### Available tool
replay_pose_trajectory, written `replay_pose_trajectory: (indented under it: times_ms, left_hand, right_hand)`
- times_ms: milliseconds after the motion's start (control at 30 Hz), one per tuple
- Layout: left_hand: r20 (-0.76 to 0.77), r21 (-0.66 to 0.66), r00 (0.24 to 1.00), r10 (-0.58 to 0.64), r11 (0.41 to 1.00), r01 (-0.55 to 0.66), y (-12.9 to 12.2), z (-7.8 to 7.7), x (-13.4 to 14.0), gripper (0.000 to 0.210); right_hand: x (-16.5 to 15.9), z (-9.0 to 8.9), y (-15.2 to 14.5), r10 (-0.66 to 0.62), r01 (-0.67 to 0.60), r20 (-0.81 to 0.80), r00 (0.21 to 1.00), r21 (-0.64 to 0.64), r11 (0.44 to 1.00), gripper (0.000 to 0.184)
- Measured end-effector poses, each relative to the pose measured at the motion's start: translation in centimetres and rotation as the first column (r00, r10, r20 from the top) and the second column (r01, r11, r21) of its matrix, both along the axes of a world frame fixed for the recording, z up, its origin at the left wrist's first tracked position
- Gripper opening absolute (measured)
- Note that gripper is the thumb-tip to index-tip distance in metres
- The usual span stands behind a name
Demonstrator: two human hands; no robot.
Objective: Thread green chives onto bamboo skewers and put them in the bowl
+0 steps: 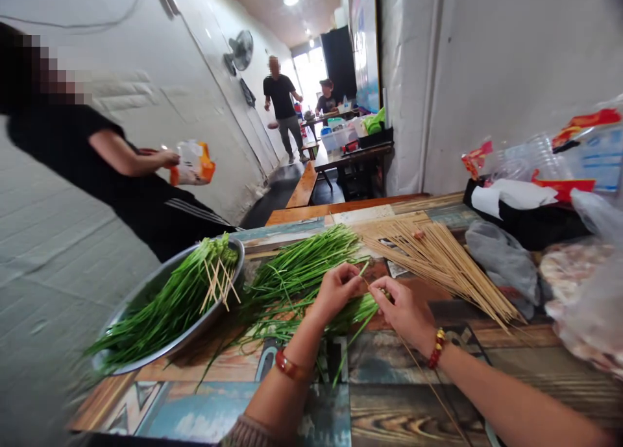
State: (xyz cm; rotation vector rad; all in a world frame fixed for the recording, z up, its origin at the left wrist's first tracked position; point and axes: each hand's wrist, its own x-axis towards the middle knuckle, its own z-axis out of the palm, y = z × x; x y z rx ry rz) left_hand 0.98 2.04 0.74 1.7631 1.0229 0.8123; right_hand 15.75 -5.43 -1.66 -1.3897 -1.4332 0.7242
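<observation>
On your left stands a metal basin (168, 361), filled with long green stalks (180, 298); several bamboo skewers (219, 281) cross the bunch near its pale, cut-looking end. At your far right a clear plastic bag (586, 330) holds pale pinkish pieces, blurred through the film. Behind it a black bag (540, 223) carries plastic packaging with red and blue print, and a thin, crumpled bag (503, 259) lies just beside the loose skewers (457, 265). On the farther table, clear plastic bins (338, 137) hold items too small to tell.

Both your forearms reach forward over the table (418, 427), hands nearly meeting in front of you. Your left hand (339, 288) pinches a green stalk (365, 269) between thumb and forefinger — the other fingers curled in. Your right hand (402, 307) is closed in a fingertip grip on a thin skewer (433, 392), its tip at the stalk and its length slanting down under your wrist. More loose greens (311, 255) lie spread beneath and beyond your left hand.

A large "N" shows on the table's near left corner — other printed characters are partly covered. A person (73, 135) at left holds an orange-and-white packet (192, 163), its label unreadable.
</observation>
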Motion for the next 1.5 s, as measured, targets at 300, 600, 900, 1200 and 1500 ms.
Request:
replay_pose_trajectory:
  times_ms: [300, 600, 900, 1200, 1500]
  left_hand:
    - [0.030, 0.015, 0.996, 0.084, 0.996, -0.084, -1.1, 0.3, -0.5, 0.015]
    - [0.017, 0.064, 0.990, 0.138, 0.988, -0.139, -1.7, -0.3, -1.0, 0.013]
    - [0.077, 0.038, 0.987, 0.142, 0.989, -0.146, -1.8, -0.3, -1.0, 0.013]
    - [0.065, 0.079, 0.994, 0.087, 0.993, -0.092, -1.9, 0.3, -0.9, 0.014]
    - [0.053, 0.213, 0.998, 0.037, 0.976, -0.047, -2.2, 0.7, -0.7, 0.011]
  right_hand:
    - [-0.2, 0.7, -0.4, -0.013, 0.017, 0.085, 0.996, -0.049, 0.999, 0.027]
    - [-0.5, 1.7, -0.9, -0.019, 0.019, 0.123, 0.992, -0.004, 1.000, 0.026]
    - [0.0, 1.5, -0.9, -0.020, 0.017, 0.160, 0.987, 0.019, 1.000, 0.027]
    - [0.8, 0.4, -1.1, -0.042, 0.035, 0.121, 0.992, 0.060, 0.998, 0.029]
    - [1.0, 0.2, -1.3, 0.002, -0.005, 0.113, 0.994, 0.024, 1.000, 0.030]
